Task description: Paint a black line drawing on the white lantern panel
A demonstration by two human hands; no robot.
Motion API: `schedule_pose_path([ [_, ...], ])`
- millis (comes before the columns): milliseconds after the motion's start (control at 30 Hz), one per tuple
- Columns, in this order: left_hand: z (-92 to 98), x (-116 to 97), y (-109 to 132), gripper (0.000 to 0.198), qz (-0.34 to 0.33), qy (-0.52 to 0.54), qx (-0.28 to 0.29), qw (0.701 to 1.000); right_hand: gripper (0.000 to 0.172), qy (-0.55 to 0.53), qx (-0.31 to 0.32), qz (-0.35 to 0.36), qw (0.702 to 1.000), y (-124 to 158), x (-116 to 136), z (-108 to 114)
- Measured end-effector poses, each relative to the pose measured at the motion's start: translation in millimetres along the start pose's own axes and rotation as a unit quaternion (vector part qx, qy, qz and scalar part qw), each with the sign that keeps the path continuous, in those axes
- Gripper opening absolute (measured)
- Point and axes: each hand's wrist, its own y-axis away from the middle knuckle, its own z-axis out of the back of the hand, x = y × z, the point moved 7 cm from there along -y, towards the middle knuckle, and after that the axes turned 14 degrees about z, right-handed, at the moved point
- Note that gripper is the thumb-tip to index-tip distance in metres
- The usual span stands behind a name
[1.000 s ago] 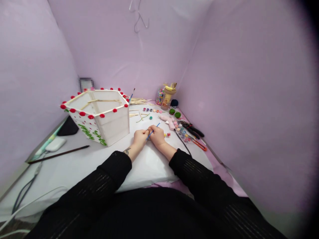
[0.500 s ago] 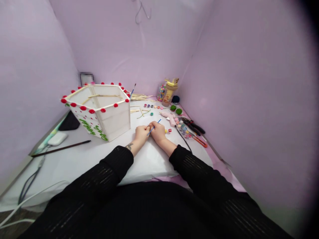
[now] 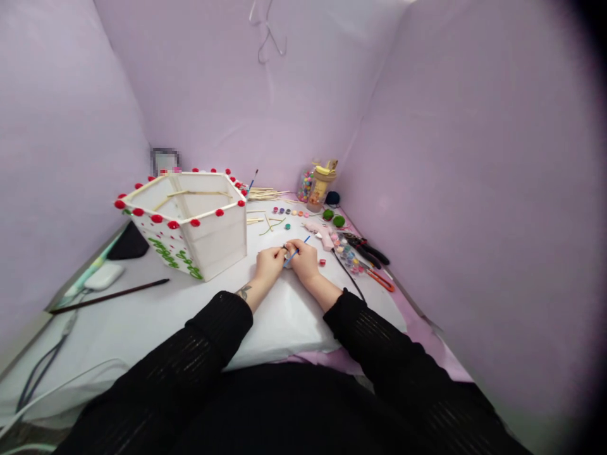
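Observation:
My left hand and my right hand rest together on the white sheet at the table's middle. My right hand is closed on a thin blue paintbrush that slants up to the right. My left hand is closed with its fingertips pinched against a small object between the two hands; I cannot make it out. A white hexagonal stick box with red dots along its rim and green marks on its side stands just left of my hands.
Small paint pots, loose sticks, a bead jar, a yellow bottle, green pompoms, a pink glue gun, pliers and cutters lie behind and right. A long dark stick and cables lie left.
My hands stay together with the brush, only small finger shifts. The view bobbed up and back down.

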Motion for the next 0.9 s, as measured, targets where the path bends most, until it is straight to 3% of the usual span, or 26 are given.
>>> schedule_pose_path([
  [433,-0.4,-9.4,4.0,0.030,-0.046,0.023,0.012,0.999,0.029,-0.032,-0.008,-0.017,0.999,-5.1,-6.7,4.8],
  [567,4.5,-14.2,4.6,0.029,-0.081,0.043,0.038,0.995,0.032,-0.056,0.043,-0.013,0.997,-23.5,-8.8,11.0],
  [733,9.2,-11.9,0.7,0.024,-0.097,0.075,0.062,0.991,0.034,-0.111,0.152,-0.011,0.982,-56.1,-11.8,15.6],
  [900,10.6,-9.5,-5.2,0.021,-0.095,0.090,0.083,0.988,0.030,-0.180,0.223,-0.056,0.956,-76.7,-17.5,9.4],
])
